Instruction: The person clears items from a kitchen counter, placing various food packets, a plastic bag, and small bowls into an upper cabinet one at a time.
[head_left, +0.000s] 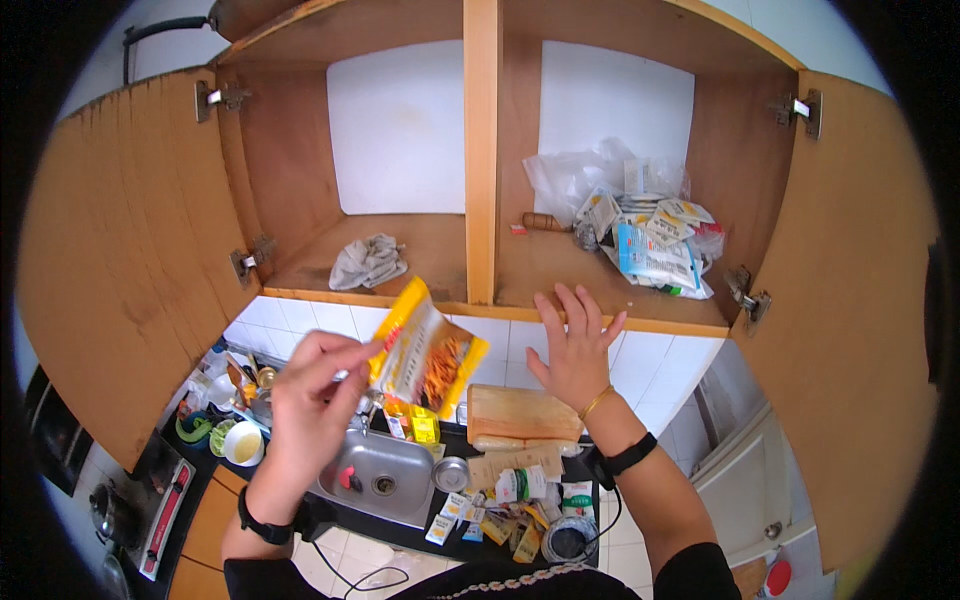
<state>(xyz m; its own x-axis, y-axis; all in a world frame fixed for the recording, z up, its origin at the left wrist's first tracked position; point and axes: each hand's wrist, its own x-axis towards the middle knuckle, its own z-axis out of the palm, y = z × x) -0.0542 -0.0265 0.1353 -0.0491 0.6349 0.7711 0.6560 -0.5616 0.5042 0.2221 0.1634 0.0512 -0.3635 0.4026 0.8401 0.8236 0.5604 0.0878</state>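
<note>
My left hand (319, 397) pinches the left edge of a yellow food packet (427, 352) with a picture of food on it. The packet hangs in the air before the wall cabinet. My right hand (574, 341) holds nothing; its fingers are spread at the front edge of the cabinet's bottom board (600, 315). Beyond it, in the right compartment, lies a heap of small white packets (667, 217) with a blue and white packet (656, 255) in front and clear plastic bags (577, 176) behind. A crumpled grey cloth (369, 261) lies in the left compartment.
Both cabinet doors (127, 262) (847, 315) stand wide open. Below are a steel sink (375, 472), a wooden cutting board (517, 415), a round metal tin (451, 474) and many packets (517, 517) on the black counter. A gas stove (166, 517), a white bowl (244, 444) and utensils are at the left.
</note>
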